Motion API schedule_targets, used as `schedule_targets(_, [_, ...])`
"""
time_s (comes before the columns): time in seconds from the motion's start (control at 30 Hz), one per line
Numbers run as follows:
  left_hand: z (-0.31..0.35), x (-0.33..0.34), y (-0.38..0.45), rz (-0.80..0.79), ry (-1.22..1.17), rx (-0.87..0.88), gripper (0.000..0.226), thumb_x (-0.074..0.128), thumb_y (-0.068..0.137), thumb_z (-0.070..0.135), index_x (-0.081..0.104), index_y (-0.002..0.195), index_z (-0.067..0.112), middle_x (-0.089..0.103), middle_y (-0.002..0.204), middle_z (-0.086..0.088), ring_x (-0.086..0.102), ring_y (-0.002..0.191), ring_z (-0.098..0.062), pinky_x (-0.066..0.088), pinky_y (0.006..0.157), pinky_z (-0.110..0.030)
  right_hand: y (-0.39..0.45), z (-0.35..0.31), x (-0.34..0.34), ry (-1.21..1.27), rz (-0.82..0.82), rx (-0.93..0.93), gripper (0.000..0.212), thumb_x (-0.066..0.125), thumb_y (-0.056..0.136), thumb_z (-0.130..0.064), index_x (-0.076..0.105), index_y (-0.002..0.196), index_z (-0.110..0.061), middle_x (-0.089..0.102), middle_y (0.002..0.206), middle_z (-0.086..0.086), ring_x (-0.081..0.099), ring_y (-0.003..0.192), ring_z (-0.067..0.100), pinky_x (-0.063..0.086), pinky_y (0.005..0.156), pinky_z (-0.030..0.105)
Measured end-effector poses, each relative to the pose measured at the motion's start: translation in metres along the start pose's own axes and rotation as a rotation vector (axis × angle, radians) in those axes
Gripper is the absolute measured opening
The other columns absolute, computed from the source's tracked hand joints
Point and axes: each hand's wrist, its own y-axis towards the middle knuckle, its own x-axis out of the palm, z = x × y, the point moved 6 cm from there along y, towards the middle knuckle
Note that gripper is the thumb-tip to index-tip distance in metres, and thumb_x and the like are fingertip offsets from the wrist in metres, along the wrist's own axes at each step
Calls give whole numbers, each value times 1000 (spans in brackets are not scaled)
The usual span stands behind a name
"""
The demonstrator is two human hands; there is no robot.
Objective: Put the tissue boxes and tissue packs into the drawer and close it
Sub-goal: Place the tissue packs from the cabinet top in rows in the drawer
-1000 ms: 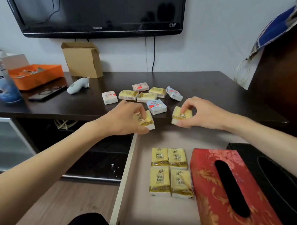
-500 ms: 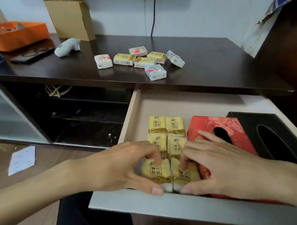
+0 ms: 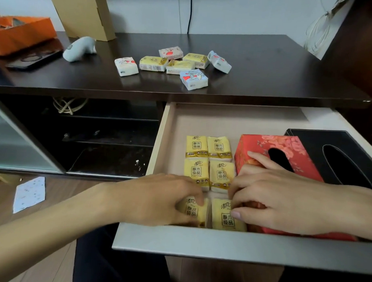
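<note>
The drawer [image 3: 230,245] stands pulled out. Inside lie several yellow tissue packs [image 3: 208,162] in two columns, a red tissue box [image 3: 286,148] and a black tissue box [image 3: 345,154] to the right. My left hand [image 3: 157,201] grips a yellow pack [image 3: 192,210] at the drawer's front. My right hand [image 3: 284,203] holds a second yellow pack [image 3: 225,216] beside it, with fingers also resting on the red box. Several more tissue packs [image 3: 175,62], yellow and white with red hearts, lie on the dark tabletop [image 3: 268,65].
On the tabletop's left are a white thermometer-like device [image 3: 80,48], an orange box [image 3: 22,34], a phone [image 3: 34,59] and a cardboard box [image 3: 86,10]. Left of the drawer is an open dark shelf [image 3: 96,137]. A paper [image 3: 29,194] lies on the wood floor.
Both hands carried a yellow pack each from the tabletop edge down into the drawer's front row. Since half a second ago they have barely shifted, still pressing the packs into place.
</note>
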Motion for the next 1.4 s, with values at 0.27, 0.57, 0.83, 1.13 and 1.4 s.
schedule_targets(0.27, [-6, 12, 24, 109, 43, 62, 40, 78, 79, 44, 58, 111, 33, 45, 103, 23, 37, 87, 2, 29, 72, -1, 4, 9, -29, 110, 261, 15, 36, 45, 95, -56, 74, 102, -36, 66, 108, -22, 49, 108, 1, 25, 101, 13])
schedule_targets(0.57, [6, -4, 15, 147, 174, 80, 35, 58, 90, 56, 67, 114, 32, 65, 113, 14, 60, 96, -8, 50, 82, -32, 53, 54, -48, 227, 398, 165, 16, 61, 95, -33, 75, 89, -29, 68, 104, -12, 55, 104, 14, 43, 97, 42])
schedule_targets(0.83, [-9, -42, 20, 315, 40, 68, 25, 70, 89, 39, 71, 113, 31, 70, 111, 14, 65, 95, -8, 53, 82, -30, 89, 76, -38, 110, 323, 354, 33, 54, 94, -38, 65, 123, -28, 62, 130, -6, 54, 125, 20, 47, 96, 43])
schedule_targets(1.13, [-54, -51, 86, 92, 201, -157, 45, 62, 91, 52, 57, 118, 16, 58, 125, -8, 58, 107, -26, 48, 92, -42, 94, 78, -27, -14, 193, 429, 31, 49, 86, -31, 73, 105, -27, 72, 108, 5, 64, 98, 32, 41, 72, 39])
schedule_targets(1.4, [-58, -45, 82, 156, 175, -83, 46, 66, 88, 49, 62, 127, 25, 58, 129, 1, 58, 113, -19, 46, 97, -45, 89, 76, -31, 31, 309, 450, 28, 54, 85, -39, 78, 94, -28, 71, 96, 1, 58, 83, 27, 36, 67, 36])
